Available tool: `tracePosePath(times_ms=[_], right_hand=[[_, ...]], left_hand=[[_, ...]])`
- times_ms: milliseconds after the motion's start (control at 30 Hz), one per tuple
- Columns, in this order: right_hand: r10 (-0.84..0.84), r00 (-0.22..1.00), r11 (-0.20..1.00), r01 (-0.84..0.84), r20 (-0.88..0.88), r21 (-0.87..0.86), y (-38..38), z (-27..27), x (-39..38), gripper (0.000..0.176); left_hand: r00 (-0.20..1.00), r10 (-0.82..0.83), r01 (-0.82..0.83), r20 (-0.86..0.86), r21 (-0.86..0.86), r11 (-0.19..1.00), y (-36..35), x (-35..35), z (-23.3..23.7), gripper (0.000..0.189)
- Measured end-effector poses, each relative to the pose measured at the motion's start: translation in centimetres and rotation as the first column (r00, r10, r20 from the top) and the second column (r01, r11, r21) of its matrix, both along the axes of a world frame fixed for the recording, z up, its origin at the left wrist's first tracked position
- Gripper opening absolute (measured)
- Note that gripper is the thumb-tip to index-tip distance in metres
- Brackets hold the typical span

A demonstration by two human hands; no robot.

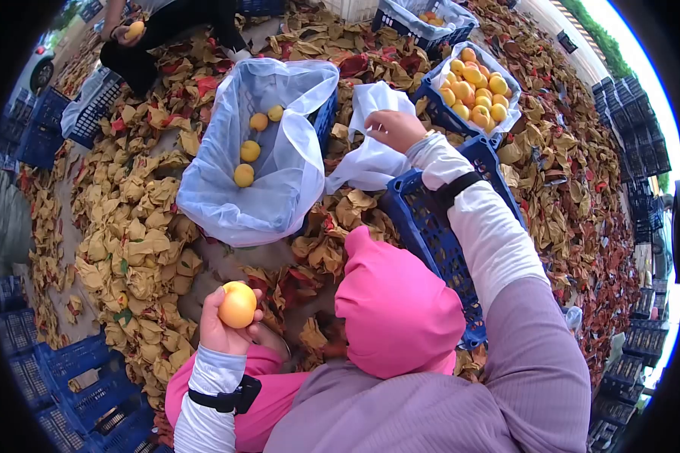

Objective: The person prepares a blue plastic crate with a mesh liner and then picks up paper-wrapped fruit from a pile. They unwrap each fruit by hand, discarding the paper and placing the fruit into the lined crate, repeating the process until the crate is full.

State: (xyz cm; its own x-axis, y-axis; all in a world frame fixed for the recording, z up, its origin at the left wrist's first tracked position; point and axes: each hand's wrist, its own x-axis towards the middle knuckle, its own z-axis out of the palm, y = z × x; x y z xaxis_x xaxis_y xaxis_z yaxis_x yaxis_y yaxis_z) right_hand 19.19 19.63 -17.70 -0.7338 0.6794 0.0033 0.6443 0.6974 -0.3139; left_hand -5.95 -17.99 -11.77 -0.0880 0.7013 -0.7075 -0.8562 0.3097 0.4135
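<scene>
A yellow-orange peach [237, 305] rests in my left hand [230, 321], with the fingers curled around it. My right hand [395, 130] reaches forward over a loose white plastic liner [378, 162], fingers bent and closed on it; the fingertips show only in part. That liner lies beside an empty-looking blue crate [423, 219] under my right forearm. In front of my left hand stands a blue crate lined with a translucent white bag [227, 215], with several peaches [250, 151] inside. Farther right, a lined crate [425, 97] is heaped with peaches [477, 90].
Brown and red paper fruit bags [136, 249] cover the ground. At the upper left, a person's hand [128, 34] holds a peach near another lined crate [91, 109]. Blue crates [91, 385] are stacked lower left, darker ones [635, 136] at right. Pink cloth [397, 309] lies between my arms.
</scene>
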Motion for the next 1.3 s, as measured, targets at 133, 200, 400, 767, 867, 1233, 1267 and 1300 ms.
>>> tracePosePath(times_ms=[133, 200, 400, 767, 867, 1233, 1267, 1300], right_hand=[[0.116, 0.865, 0.97, -0.203, 0.488, 0.13, -0.4, -7.5, -4.2, 0.051], [0.132, 0.763, 0.953, -0.273, 0.633, 0.13, 0.2, -8.0, -4.9, 0.048], [-0.297, 0.724, 0.949, 0.149, -0.622, -0.279, 6.6, 0.1, -1.0, 0.024], [-0.531, 0.134, 0.804, -0.234, -0.837, -0.547, -5.7, 21.7, 5.2, 0.027], [-0.486, 0.182, 0.802, -0.296, -0.855, -0.519, -9.7, 23.5, 6.2, 0.03], [-0.226, 0.424, 0.889, -0.278, -0.877, -0.363, -16.9, 25.3, 9.4, 0.032], [-0.239, 0.343, 0.872, -0.336, -0.909, -0.356, -16.1, 25.2, 10.4, 0.029], [-0.226, 0.335, 0.89, -0.31, -0.915, -0.333, -14.7, 24.9, 11.6, 0.028]], left_hand=[[0.999, -0.01, 0.009, 0.047, 0.035, 0.999, 1.3, 0.4, 0.9, 0.035], [0.998, -0.013, 0.008, 0.065, 0.076, 0.997, 1.9, 0.6, 1.3, 0.035], [0.998, -0.061, 0.065, -0.028, 0.153, 0.986, 2.8, 1.0, 2.3, 0.027], [0.786, -0.198, 0.481, -0.586, 0.378, 0.791, 6.6, 4.7, 2.5, 0.025], [0.71, -0.215, 0.581, -0.671, 0.385, 0.717, 7.5, 6.2, 4.7, 0.031], [0.868, -0.218, 0.427, -0.445, 0.449, 0.785, 11.7, 12.8, 9.3, 0.037], [0.849, -0.154, 0.408, -0.506, 0.44, 0.8, 11.6, 12.6, 10.1, 0.033], [0.823, -0.092, 0.385, -0.56, 0.431, 0.816, 11.6, 12.2, 10.4, 0.029]])
